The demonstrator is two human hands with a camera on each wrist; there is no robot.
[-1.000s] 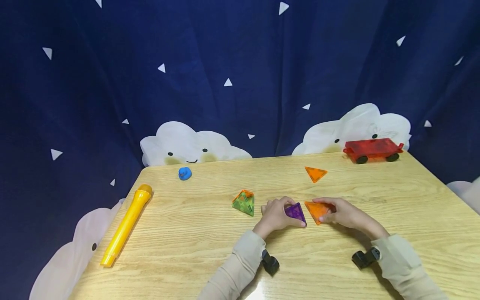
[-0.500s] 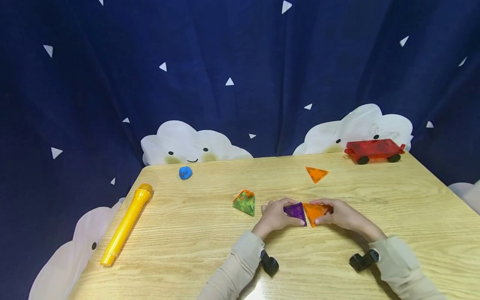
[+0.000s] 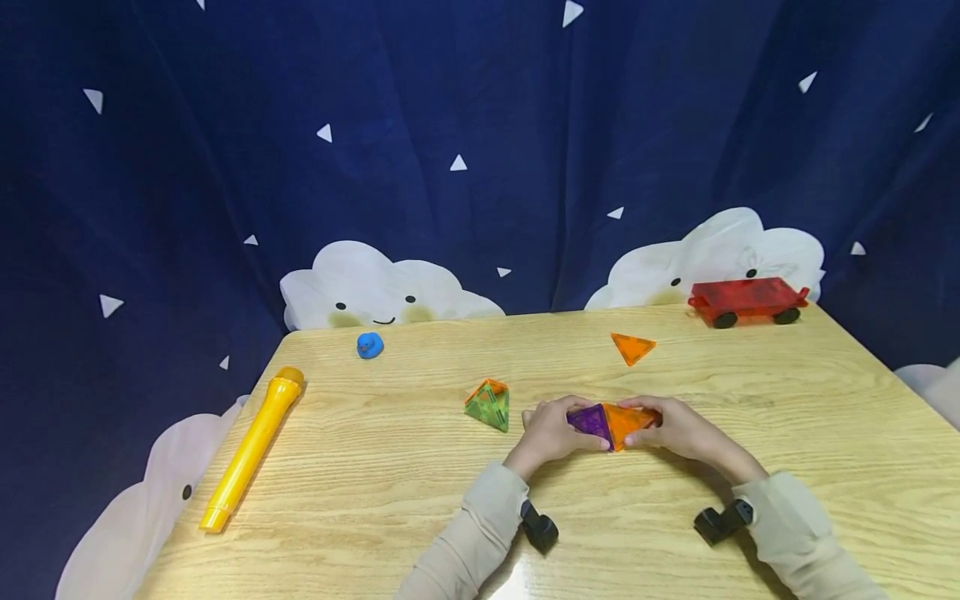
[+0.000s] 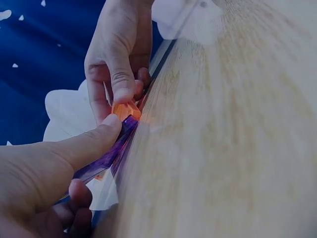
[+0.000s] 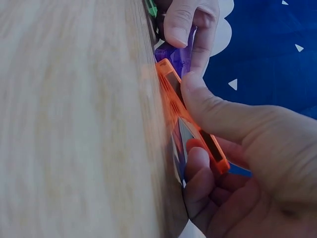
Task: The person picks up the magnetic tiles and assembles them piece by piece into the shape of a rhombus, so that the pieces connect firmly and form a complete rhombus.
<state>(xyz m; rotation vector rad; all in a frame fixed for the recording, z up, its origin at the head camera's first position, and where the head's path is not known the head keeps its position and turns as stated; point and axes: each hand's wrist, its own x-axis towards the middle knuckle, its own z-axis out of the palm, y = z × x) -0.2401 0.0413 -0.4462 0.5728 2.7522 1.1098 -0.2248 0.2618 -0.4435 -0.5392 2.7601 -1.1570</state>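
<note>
A see-through purple triangular magnetic tile (image 3: pixel 590 422) is pinched by my left hand (image 3: pixel 547 433), thumb on its near side. My right hand (image 3: pixel 684 430) pinches an orange triangular magnetic tile (image 3: pixel 626 423). Edge to edge, the two tiles meet just above the table. In the right wrist view the orange tile (image 5: pixel 171 89) slants up off the wood, with its lower edge against the purple tile (image 5: pixel 182 55). From the left wrist, the purple tile (image 4: pixel 106 157) also looks tilted. Fingers hide the outer corners of both tiles.
Left of the hands stands a small green and orange tile shape (image 3: pixel 488 407). A loose orange triangle (image 3: pixel 632 348) lies behind them. Farther out are a red wheeled car base (image 3: pixel 746 300), a blue toy duck (image 3: pixel 369 346) and a yellow toy microphone (image 3: pixel 253 450) on the wooden table (image 3: pixel 360 517).
My right hand has moved left with the orange tile, closing the gap to the purple one until their edges touch. The left hand has stayed nearly still.
</note>
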